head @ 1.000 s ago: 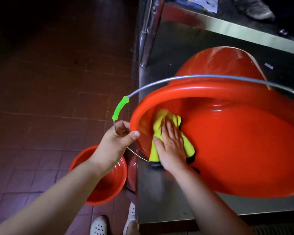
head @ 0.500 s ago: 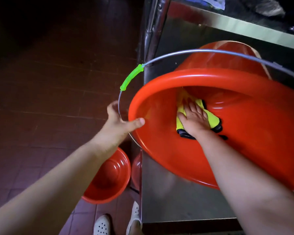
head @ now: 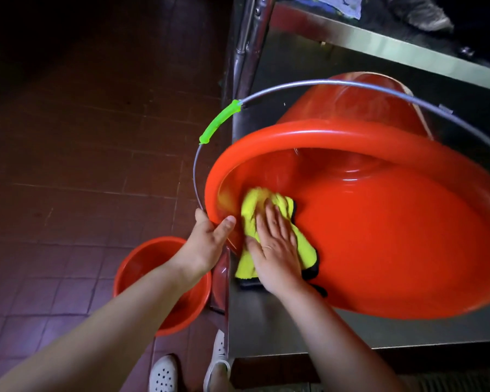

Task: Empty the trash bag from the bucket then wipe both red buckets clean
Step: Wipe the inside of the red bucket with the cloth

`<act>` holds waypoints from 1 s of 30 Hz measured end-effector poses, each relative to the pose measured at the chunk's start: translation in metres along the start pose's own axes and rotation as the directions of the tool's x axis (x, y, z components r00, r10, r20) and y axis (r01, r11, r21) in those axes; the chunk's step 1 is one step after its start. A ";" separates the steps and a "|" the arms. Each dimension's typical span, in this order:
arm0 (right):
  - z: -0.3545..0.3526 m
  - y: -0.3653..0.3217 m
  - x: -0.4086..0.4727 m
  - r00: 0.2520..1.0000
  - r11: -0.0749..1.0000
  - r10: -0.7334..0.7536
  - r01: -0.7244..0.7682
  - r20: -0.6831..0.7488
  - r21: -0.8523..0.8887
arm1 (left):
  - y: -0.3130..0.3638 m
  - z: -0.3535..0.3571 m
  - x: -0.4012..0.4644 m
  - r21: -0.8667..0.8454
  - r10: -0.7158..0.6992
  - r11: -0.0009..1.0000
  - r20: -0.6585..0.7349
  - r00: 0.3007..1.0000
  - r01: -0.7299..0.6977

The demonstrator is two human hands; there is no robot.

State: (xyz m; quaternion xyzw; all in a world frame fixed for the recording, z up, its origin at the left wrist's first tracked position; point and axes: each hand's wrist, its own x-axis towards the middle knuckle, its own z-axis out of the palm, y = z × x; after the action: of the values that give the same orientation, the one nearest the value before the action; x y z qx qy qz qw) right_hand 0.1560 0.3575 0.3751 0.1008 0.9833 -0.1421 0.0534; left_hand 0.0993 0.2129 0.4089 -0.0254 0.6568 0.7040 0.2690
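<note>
2 glossy red plastic buckets: the large bucket [head: 379, 244] lies tilted on the brushed steel table [head: 280, 329]; the small bucket [head: 145, 267] sits at 7 o'clock on the dark tiled floor [head: 82, 165]. The left hand [head: 210, 241] grips its rim, fingers curled. The right hand [head: 277, 250] presses 1 fluffy yellow cloth [head: 255, 210] inside, fingers straight, slightly apart.

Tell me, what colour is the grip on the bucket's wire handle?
Bright green, on the grip of the bucket, clearest in the head view.

Steel table [head: 269, 332], tipped red bucket [head: 393, 250] on it, tiled floor [head: 82, 171], smaller red bucket [head: 142, 258]
</note>
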 end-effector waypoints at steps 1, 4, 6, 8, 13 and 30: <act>-0.001 0.006 0.005 1.000 1.000 0.000 0.000 0.005 -0.009 | 0.000 -0.001 0.000 0.011 0.025 1.000 -0.002 1.000 -0.025; -0.009 0.032 0.033 0.999 0.998 0.035 -0.035 0.006 -0.060 | 0.009 -0.006 0.001 0.053 0.090 0.995 -0.013 0.996 -0.089; -0.019 0.056 0.058 0.994 0.990 0.107 -0.106 0.011 -0.090 | 0.020 -0.010 0.001 0.034 0.136 0.990 0.008 0.991 -0.136; -0.033 0.080 0.079 0.987 0.978 0.162 -0.160 0.009 -0.136 | 0.035 -0.015 0.003 0.071 0.200 0.977 0.036 0.979 -0.202; -0.038 0.098 0.099 0.980 0.962 0.200 -0.195 0.007 -0.193 | 0.045 -0.018 0.007 0.052 0.167 0.984 0.058 0.984 -0.170; 0.003 -0.005 -0.032 0.999 0.998 0.034 -0.034 -0.001 0.045 | -0.017 0.000 -0.003 0.053 0.075 0.995 0.094 0.993 -0.080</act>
State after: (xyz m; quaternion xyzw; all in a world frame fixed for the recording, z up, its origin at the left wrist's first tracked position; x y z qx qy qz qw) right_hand 0.1858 0.3458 0.3780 0.1186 0.9780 -0.1633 0.0527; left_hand 0.1085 0.2116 0.3949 0.0401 0.6637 0.6955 0.2723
